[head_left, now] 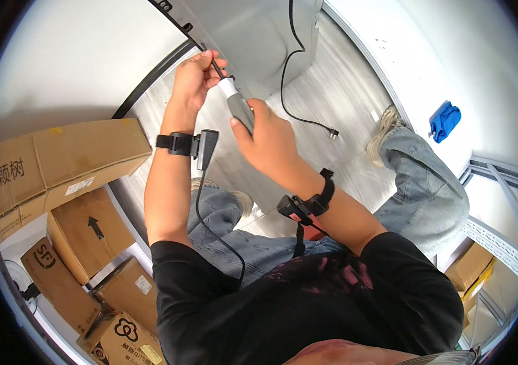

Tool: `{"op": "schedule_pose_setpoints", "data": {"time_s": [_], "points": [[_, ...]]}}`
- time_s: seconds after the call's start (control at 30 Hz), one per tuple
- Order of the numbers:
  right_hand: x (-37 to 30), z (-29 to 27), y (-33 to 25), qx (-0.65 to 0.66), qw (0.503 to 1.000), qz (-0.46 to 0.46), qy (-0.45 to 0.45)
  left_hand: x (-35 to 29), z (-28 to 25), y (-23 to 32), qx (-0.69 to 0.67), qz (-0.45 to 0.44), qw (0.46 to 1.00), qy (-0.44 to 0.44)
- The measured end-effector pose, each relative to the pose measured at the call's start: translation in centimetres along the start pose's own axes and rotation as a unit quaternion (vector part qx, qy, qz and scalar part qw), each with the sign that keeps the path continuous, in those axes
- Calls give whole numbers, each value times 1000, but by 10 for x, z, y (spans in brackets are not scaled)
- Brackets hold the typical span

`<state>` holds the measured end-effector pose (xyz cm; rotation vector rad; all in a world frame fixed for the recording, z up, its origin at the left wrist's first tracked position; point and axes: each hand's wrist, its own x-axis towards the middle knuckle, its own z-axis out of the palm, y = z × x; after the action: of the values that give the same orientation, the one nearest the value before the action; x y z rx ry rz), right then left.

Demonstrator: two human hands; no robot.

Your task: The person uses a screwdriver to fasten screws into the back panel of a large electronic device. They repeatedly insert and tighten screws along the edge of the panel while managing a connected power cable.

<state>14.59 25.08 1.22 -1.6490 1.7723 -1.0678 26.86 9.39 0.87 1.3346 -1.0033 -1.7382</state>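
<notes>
Grey-handled screwdriver with a white collar and thin dark shaft (242, 112), gripped by two hands beside a metal panel

The screwdriver lies just above the centre of the frame, slanting so that its shaft points to the upper left. A person seen from above has the right hand (269, 139) closed around the rear of the handle. The left hand (196, 78), further up and to the left, pinches the shaft between its fingertips. The shaft's end reaches the dark, slotted edge strip (181, 25) of a broad, shiny grey metal panel (244, 33) at the top; whether it sits on a screw is too small to tell.

Each wrist wears a black strap with a small box-shaped device; a cable trails from the left device (208, 149) toward the lap. The person wears a black short-sleeved T-shirt (308, 304) and faded blue jeans (423, 188).

Right of the panel, a black power cord (302, 47) curves down to a plug (333, 132) on the pale grey wood-look floor (350, 164). A crumpled bright blue cloth (446, 121) lies at the right. At left, a long brown cardboard box (98, 149) sits above smaller brown cartons (91, 237) filling the lower left.
</notes>
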Motion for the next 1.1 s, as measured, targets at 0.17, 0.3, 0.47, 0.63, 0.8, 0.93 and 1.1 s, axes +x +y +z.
{"op": "schedule_pose_setpoints", "data": {"time_s": [0.17, 0.3, 0.47, 0.63, 0.8, 0.93, 1.1], "points": [[-2, 5, 7, 53, 996, -11, 71, -1, 7, -4, -26, 8, 1000, 5], [2, 5, 4, 153, 981, 116, -5, -6, 5, 2, -30, 6, 999, -17], [8, -1, 7, 156, 967, 161, -118, -3, 0, 0, -20, 26, 999, -23], [2, 0, -3, 66, 997, 15, 34, 1, -2, -5, -34, 30, 999, 2], [10, 4, 6, 329, 913, 207, -124, 3, -3, -3, -25, 21, 999, -12], [14, -11, 5, 484, 806, 252, -227, -5, 0, 1, -56, 23, 998, -23], [10, 3, 4, 261, 944, 171, -103, -4, 2, -4, -30, 32, 999, 10]]}}
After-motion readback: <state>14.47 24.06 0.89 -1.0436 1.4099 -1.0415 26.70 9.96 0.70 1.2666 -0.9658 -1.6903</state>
